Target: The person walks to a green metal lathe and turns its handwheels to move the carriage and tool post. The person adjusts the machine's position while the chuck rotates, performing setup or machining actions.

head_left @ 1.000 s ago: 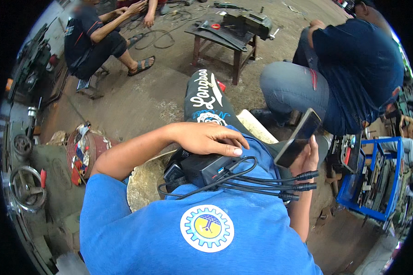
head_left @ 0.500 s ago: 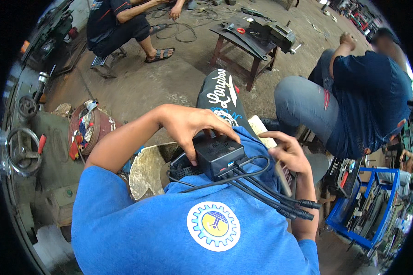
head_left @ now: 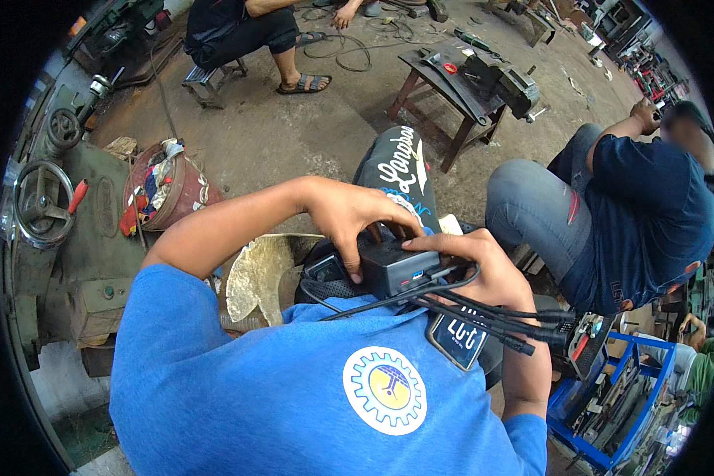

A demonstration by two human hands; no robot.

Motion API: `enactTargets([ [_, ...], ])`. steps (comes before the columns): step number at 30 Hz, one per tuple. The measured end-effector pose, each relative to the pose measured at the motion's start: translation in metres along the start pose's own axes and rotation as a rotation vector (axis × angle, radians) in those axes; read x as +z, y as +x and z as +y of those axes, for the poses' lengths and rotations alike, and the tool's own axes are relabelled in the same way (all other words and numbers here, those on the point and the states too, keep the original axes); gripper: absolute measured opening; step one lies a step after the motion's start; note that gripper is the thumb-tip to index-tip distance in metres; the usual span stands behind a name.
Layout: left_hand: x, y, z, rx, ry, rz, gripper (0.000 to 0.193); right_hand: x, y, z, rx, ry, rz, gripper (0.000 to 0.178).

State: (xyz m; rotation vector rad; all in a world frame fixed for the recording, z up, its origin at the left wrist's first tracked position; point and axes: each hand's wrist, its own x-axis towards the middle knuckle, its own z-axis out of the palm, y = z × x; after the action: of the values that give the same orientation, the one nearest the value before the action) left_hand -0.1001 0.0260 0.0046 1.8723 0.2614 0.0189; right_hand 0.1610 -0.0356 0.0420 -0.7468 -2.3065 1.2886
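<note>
In front of my chest is a black electronic box (head_left: 402, 274) with vents on top, small ports on its side and several black cables (head_left: 496, 317) trailing to the right. My left hand (head_left: 355, 216) is closed round its left side and top, the thumb low on the near left edge. My right hand (head_left: 484, 258) comes from the right with fingers on the box's top right corner, the rest of its grip partly hidden. Below the right hand and behind the cables, a phone (head_left: 456, 341) shows a lit screen. A pale metal piece with curved blades (head_left: 255, 278) is beside my left forearm.
A low metal table (head_left: 440, 86) with a vise (head_left: 516, 89) stands ahead. One person (head_left: 635, 206) sits close on the right, another (head_left: 234, 36) at far left. A rag-filled drum (head_left: 178, 190) and a machine handwheel (head_left: 44, 208) are left; a blue tool rack (head_left: 611, 401) is lower right.
My right hand has moved left onto the box. The phone, seen almost edge-on before, now shows its screen. The view has shifted, and the person on the right now holds a hand nearer the head.
</note>
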Motion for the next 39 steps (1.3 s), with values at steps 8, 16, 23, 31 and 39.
enactTargets([
  [8,0.007,0.001,0.009,-0.028,0.352,0.225,0.042,-0.007,-0.015,-0.01,-0.092,-0.108,0.025,0.068],
  [16,0.005,0.001,0.016,0.007,0.304,0.376,0.026,-0.008,-0.013,-0.019,-0.12,-0.115,-0.054,0.061],
  [23,0.01,0.004,0.017,0.085,0.271,0.547,0.022,0.004,-0.008,-0.026,0.002,-0.101,0.117,0.055],
  [31,0.008,0.031,0.018,0.137,0.328,0.539,0.021,-0.009,-0.013,-0.033,0.135,-0.13,-0.005,0.055],
  [39,0.01,0.035,0.019,0.078,0.263,0.509,0.02,-0.013,-0.016,-0.014,0.285,-0.158,-0.069,0.06],
])
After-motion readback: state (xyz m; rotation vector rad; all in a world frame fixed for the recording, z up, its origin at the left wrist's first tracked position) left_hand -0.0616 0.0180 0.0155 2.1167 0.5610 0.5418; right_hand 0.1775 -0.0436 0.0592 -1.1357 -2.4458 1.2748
